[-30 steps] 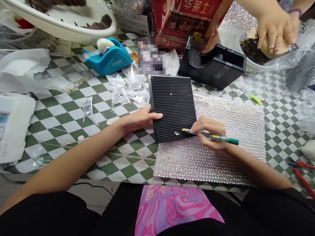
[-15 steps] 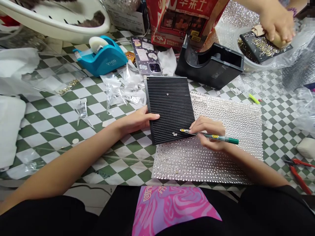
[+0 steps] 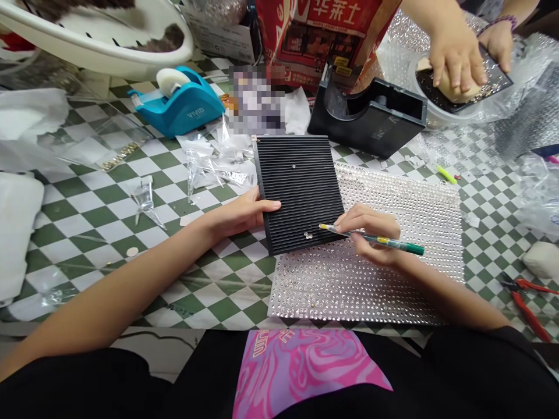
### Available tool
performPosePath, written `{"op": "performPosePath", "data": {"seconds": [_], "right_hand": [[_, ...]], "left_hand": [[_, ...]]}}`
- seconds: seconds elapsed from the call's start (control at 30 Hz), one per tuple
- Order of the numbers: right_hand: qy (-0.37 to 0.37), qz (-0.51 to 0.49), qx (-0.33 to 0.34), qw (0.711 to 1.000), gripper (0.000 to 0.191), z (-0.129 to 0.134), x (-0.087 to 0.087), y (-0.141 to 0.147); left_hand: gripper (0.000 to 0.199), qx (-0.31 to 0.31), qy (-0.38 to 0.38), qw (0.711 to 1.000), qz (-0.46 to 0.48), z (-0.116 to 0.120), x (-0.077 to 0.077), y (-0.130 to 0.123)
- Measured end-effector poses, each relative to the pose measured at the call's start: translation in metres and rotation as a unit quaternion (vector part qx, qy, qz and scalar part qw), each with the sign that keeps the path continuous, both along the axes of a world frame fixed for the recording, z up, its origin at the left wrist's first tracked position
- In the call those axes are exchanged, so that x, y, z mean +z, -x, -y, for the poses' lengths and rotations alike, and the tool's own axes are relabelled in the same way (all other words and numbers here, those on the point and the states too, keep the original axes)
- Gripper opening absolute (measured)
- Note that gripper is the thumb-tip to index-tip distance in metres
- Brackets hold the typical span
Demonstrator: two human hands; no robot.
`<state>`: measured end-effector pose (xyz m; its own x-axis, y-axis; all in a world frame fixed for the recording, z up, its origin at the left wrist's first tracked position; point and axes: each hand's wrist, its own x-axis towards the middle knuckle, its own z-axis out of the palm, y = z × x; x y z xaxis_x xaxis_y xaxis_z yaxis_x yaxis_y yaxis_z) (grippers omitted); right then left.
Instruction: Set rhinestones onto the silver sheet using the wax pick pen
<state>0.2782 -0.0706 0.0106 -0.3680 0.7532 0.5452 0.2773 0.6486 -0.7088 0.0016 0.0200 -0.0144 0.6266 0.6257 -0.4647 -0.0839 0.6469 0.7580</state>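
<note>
My left hand (image 3: 251,215) grips the left edge of a black ribbed board (image 3: 299,186), thumb on top and fingers underneath. Between the fingers and thumb of my right hand (image 3: 369,230) is a slim pen-like stick (image 3: 386,241) with a green end and a yellowish tip. That tip points at the lower right part of the board, close to a few small clear rhinestones (image 3: 308,235). Another tiny rhinestone (image 3: 294,166) lies higher on the ribs. Under the board and my right hand spreads a sheet of rhinestone rows (image 3: 402,285).
Behind the board stand a black tape dispenser (image 3: 371,113), a blue tape dispenser (image 3: 181,102) and a red paper bag (image 3: 323,35). Small plastic bags (image 3: 218,154) lie left of it. Red-handled pliers (image 3: 526,302) rest at right. A co-worker's hands (image 3: 458,58) press a pad on a glittery board.
The stick's tip has shifted up slightly relative to the rhinestones near it. The co-worker's hand has moved left with the pad, and their other hand now shows on the glittery board's edge.
</note>
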Motion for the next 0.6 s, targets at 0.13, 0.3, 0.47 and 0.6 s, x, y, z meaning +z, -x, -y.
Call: {"op": "performPosePath", "data": {"seconds": [0.13, 0.3, 0.47, 0.6], "right_hand": [[0.015, -0.028, -0.041, 0.999, 0.029, -0.003, 0.001, -0.005], [-0.017, -0.097, -0.155, 0.983, 0.022, -0.017, -0.008, -0.028], [0.004, -0.085, -0.245, 0.966, 0.017, -0.031, -0.017, -0.048], [0.043, -0.062, -0.275, 0.959, 0.014, -0.034, -0.019, -0.051]], "left_hand": [[0.065, -0.008, -0.009, 1.000, -0.006, 0.000, 0.000, 0.000], [0.066, -0.009, -0.009, 1.000, -0.015, 0.000, 0.002, 0.000], [0.066, -0.014, -0.007, 1.000, -0.010, -0.001, 0.001, 0.000], [0.066, -0.028, -0.012, 1.000, 0.000, -0.001, -0.001, 0.001]]}}
